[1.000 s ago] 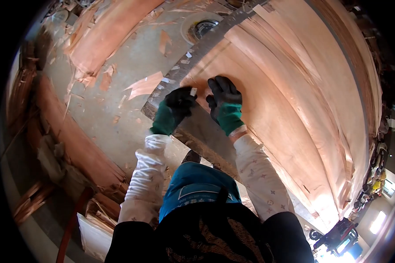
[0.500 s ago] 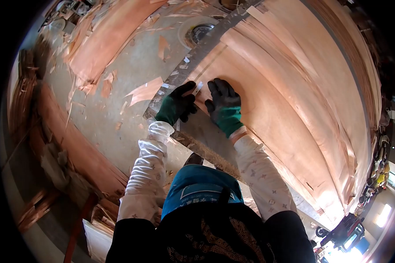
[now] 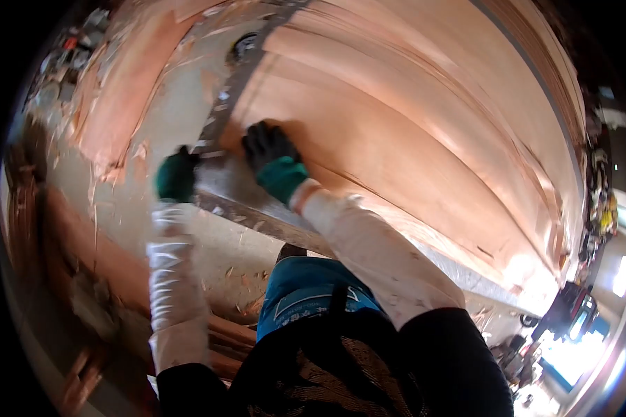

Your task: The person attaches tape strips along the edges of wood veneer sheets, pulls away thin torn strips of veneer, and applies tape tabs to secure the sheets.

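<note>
Right hand (image 3: 275,154) apparently flat on veneer (image 3: 355,118)

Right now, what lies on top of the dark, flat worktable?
Broad, thin, orange-tan wood sheets, small pale scraps along its edge, and the right hand in a black-green glove. Whatever the sheets cover cannot be seen.
</note>
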The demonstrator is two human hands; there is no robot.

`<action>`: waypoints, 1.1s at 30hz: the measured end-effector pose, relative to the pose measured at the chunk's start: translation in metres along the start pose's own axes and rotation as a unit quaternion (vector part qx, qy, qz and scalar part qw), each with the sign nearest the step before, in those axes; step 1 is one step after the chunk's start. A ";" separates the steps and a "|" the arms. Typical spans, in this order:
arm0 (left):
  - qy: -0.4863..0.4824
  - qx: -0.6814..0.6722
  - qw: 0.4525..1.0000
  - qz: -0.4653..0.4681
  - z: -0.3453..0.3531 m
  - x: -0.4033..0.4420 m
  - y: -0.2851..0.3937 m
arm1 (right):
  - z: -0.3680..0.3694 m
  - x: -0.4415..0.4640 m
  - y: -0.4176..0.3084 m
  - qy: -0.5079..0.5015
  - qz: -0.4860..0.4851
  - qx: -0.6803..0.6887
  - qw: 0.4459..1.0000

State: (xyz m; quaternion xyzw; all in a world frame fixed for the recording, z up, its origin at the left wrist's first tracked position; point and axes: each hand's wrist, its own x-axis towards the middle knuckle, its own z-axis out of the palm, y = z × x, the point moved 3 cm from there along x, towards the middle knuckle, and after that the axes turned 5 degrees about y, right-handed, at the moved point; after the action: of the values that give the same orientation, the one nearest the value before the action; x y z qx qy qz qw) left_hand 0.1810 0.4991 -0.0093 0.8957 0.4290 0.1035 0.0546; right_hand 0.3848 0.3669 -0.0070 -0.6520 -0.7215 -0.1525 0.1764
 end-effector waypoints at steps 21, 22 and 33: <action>-0.201 -0.638 0.676 -0.310 -0.004 -0.134 0.385 | -0.195 -0.280 0.174 -0.027 0.224 0.122 0.967; -0.195 -0.646 0.676 -0.295 0.000 -0.129 0.394 | -0.195 -0.281 0.175 -0.026 0.224 0.122 0.967; -0.182 -0.637 0.679 -0.317 0.011 -0.131 0.404 | -0.199 -0.288 0.165 0.014 0.222 0.086 0.971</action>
State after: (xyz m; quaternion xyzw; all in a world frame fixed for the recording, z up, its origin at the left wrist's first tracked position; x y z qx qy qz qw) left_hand 0.4095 0.1441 0.0371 0.4560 0.4990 0.1634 0.7186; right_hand 0.5856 0.0392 0.0377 -0.7759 -0.5665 -0.0560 0.2718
